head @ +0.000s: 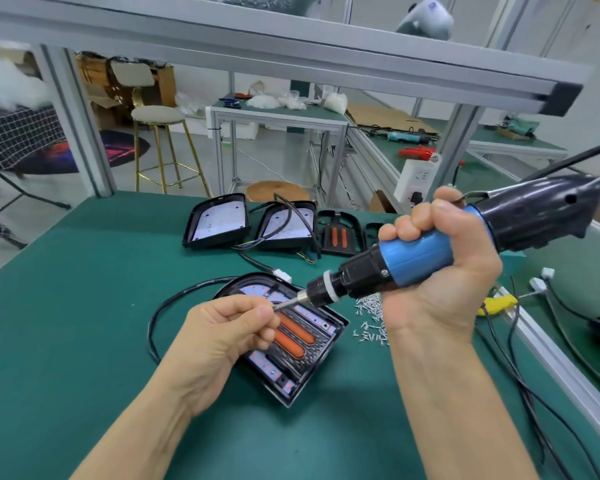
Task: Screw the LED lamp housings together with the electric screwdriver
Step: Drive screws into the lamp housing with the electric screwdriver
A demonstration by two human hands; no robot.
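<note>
Head view, centre frame: right hand (440, 268) grips the electric screwdriver (413, 261); left hand (222, 337) pinches at its bit tip, apparently loading a screw, above the LED lamp housing (312, 355) lying lower centre. Next move, by judgement: seat the bit squarely in a housing hole.

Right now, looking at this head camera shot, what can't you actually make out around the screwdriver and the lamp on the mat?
- Screw at the bit tip: hidden by the left hand fingers pinching there.
- Lamp housing near-left part: covered by that hand.
- Electric screwdriver cord end: cut off by the right edge; its middle is wrapped by the right hand.
- Loose screws: too small to count.
- Left background: blurred.
</note>
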